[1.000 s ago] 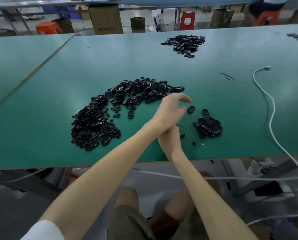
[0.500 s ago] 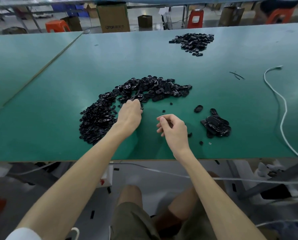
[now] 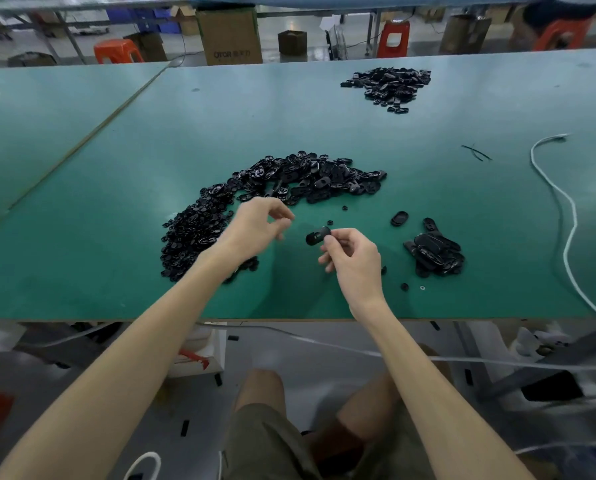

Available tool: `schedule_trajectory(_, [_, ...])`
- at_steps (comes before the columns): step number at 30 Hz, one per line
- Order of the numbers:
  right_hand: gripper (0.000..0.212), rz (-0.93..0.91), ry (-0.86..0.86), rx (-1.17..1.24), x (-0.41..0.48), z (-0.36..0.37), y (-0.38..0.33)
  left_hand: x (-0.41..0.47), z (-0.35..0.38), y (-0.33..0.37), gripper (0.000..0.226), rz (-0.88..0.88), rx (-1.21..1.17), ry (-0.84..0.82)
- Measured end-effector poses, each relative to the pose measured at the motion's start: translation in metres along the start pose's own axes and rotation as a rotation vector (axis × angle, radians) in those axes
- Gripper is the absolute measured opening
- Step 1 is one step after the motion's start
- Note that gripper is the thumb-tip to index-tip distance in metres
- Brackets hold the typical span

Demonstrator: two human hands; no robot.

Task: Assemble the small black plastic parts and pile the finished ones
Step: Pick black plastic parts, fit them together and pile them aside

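Green matting on the table [image 3: 82, 271] is being used as the work surface, w/ stock being kept in a crescent heap [image 3: 289, 174] that is curving round the left hand [image 3: 255, 226], prob. so that loose pieces are being kept within reach w/o a stretch. An oval black part [image 3: 318, 236] is being gripped at one end btw. thumb and fingers of the right hand [image 3: 353, 258] and is being held above the mat, free end pointing toward the left hand, i.e. being presented for mating. Left thumb and forefinger are being closed in a pinch just beside that free end; whether a small insert is being held there cannot be told, the fingertips being blurred. Finished units are judged as being collected in the small pile [image 3: 435, 252] near the right hand, so that the drop-off is being kept short. A lone oval shell [image 3: 399, 218] and loose bits [image 3: 404, 286] are lying btw. hand and pile. Open mat is being left under the hands and toward the near-left corner; the front table edge is running just behind the wrists, so a dropped piece is at risk of being lost to the floor. A white cable [image 3: 574, 220] is trailing down the right margin, apart from the small pile; a far pile [image 3: 390, 84] is sitting well beyond the work zone.
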State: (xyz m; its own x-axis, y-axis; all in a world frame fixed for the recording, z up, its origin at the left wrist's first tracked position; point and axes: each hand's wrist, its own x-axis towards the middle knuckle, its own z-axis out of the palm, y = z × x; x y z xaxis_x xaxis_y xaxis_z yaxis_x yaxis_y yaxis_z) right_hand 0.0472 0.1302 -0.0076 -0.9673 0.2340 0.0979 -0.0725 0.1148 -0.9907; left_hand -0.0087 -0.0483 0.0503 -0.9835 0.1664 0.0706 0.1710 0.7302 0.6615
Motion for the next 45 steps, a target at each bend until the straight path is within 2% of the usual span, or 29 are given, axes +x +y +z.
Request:
schedule_trajectory(3, [0.013, 0.011, 0.006, 0.013, 0.0, 0.0, -0.001, 0.005, -0.021, -0.022, 0.012, -0.061, 0.295, 0.17])
schedule_trajectory(7, [0.007, 0.042, 0.006, 0.02, 0.001, 0.001, -0.003, 0.01, -0.041, -0.046, 0.014, -0.239, 0.561, 0.054])
schedule_trajectory(9, [0.006, 0.044, -0.007, 0.025, 0.001, 0.002, -0.003, 0.009, -0.041, -0.052, 0.013, -0.238, 0.554, 0.029])
schedule_trajectory(15, [0.008, 0.04, -0.017, 0.013, 0.0, 0.002, -0.004, 0.007, -0.035, -0.053, 0.002, -0.172, 0.549, 0.109])
schedule_trajectory(45, [0.006, 0.038, -0.031, -0.007, 0.002, 0.002, 0.002, 0.002, -0.031, -0.063, 0.011, 0.012, 0.696, 0.263])
